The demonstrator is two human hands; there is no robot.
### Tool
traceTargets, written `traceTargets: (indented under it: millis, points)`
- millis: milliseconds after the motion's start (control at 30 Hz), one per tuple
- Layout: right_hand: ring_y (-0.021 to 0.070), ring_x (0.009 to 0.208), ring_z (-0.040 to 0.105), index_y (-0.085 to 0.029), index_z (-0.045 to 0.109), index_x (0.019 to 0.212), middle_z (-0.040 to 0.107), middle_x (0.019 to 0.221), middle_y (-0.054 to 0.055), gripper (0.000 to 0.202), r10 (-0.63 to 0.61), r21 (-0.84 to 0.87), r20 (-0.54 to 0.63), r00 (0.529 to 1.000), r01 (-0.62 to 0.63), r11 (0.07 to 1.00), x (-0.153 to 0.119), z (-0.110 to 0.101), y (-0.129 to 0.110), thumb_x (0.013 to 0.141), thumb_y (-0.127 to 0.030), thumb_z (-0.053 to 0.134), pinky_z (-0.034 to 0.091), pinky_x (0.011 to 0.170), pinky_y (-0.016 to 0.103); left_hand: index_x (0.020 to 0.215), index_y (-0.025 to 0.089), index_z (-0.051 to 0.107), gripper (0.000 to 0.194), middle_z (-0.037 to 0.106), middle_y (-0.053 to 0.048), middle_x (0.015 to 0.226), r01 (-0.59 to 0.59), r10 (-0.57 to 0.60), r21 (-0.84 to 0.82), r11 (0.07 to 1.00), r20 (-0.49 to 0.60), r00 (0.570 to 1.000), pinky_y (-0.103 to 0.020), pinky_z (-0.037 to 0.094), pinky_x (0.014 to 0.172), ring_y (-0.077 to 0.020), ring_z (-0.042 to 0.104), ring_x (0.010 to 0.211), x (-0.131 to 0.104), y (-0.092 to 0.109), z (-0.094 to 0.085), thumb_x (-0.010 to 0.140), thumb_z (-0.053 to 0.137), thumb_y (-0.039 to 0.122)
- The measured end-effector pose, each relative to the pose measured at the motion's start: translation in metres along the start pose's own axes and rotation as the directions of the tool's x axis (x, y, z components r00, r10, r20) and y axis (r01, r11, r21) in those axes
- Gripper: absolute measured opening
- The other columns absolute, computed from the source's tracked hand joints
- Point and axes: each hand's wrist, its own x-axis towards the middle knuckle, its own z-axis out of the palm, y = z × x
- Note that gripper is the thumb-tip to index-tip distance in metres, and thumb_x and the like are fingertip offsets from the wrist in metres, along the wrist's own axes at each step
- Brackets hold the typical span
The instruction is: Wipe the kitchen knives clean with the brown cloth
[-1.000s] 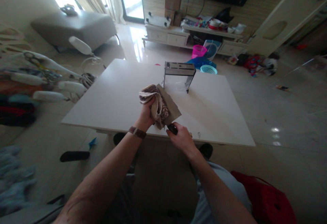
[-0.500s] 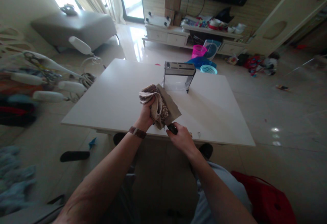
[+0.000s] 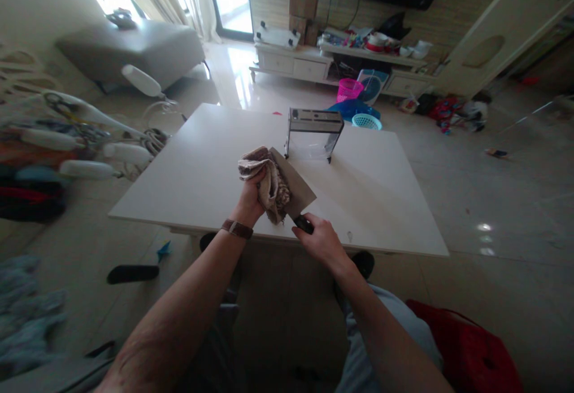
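A bunched brown-and-beige cloth [image 3: 269, 186] is gripped in my left hand [image 3: 249, 200], its folds wrapped over the fingers. My right hand [image 3: 320, 237] is closed round the black handle of a cleaver [image 3: 293, 186]. The broad grey blade points up and left, with one face against or close beside the cloth; the cloth covers part of it. Both hands are above the near edge of the white table [image 3: 179, 171]. Beyond them on the table stands a knife block [image 3: 314, 119] with a dark slotted top and clear sides.
A small ring-like item [image 3: 350, 235] lies near the table's front edge. Past the far edge are a pink basket [image 3: 350, 89] and a light blue basket [image 3: 366, 121]. White lamp arms [image 3: 141, 80] stand at the left. A red stool-like object [image 3: 466, 345] is at lower right.
My left hand and the cloth have shifted slightly left along the blade. The cleaver and my right hand stay almost in the same place.
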Motion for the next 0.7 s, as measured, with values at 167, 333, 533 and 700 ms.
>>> traceTargets:
  millis: [167, 333, 533, 700]
  points:
    - [0.0166, 0.071, 0.059, -0.02, 0.075, 0.089, 0.073, 0.079, 0.003, 0.015, -0.016, -0.015, 0.027, 1.0, 0.017, 1.0, -0.003, -0.006, 0.001, 0.088, -0.034, 0.069, 0.037, 0.067, 0.027, 0.107, 0.019, 0.078, 0.022, 0.08, -0.009, 0.112, -0.053, 0.053, -0.001, 0.999, 0.069, 0.996, -0.042, 0.057, 0.109, -0.027, 0.072, 0.118, 0.008, 0.012, -0.006, 0.088, 0.071, 0.027]
    - [0.0175, 0.073, 0.063, -0.021, 0.076, 0.091, 0.075, 0.082, 0.004, 0.014, -0.036, -0.033, 0.049, 0.998, 0.038, 0.999, -0.006, -0.005, 0.003, 0.089, -0.034, 0.07, 0.038, 0.068, 0.027, 0.112, 0.021, 0.078, 0.026, 0.079, -0.008, 0.117, -0.107, 0.107, -0.011, 0.994, 0.098, 0.989, -0.041, 0.057, 0.109, -0.0269, 0.072, 0.119, 0.012, 0.02, -0.011, 0.087, 0.071, 0.027]
    - [0.0215, 0.077, 0.067, -0.023, 0.075, 0.1, 0.076, 0.089, 0.009, 0.019, 0.032, -0.149, 0.029, 0.999, -0.027, 0.988, -0.008, 0.001, 0.001, 0.09, -0.037, 0.068, 0.036, 0.066, 0.029, 0.111, 0.019, 0.077, 0.024, 0.079, -0.009, 0.117, -0.066, 0.065, -0.001, 0.998, 0.1, 0.993, -0.041, 0.057, 0.108, -0.0259, 0.073, 0.115, 0.009, 0.014, -0.01, 0.089, 0.07, 0.028]
    - [0.0208, 0.076, 0.066, -0.022, 0.075, 0.1, 0.076, 0.087, 0.008, 0.017, 0.045, -0.136, 0.016, 0.999, -0.043, 0.99, -0.006, 0.002, -0.001, 0.091, -0.035, 0.068, 0.037, 0.066, 0.029, 0.108, 0.019, 0.076, 0.023, 0.08, -0.008, 0.111, -0.04, 0.039, 0.02, 0.999, 0.075, 0.996, -0.041, 0.058, 0.107, -0.0253, 0.074, 0.112, 0.007, 0.005, -0.007, 0.087, 0.074, 0.027]
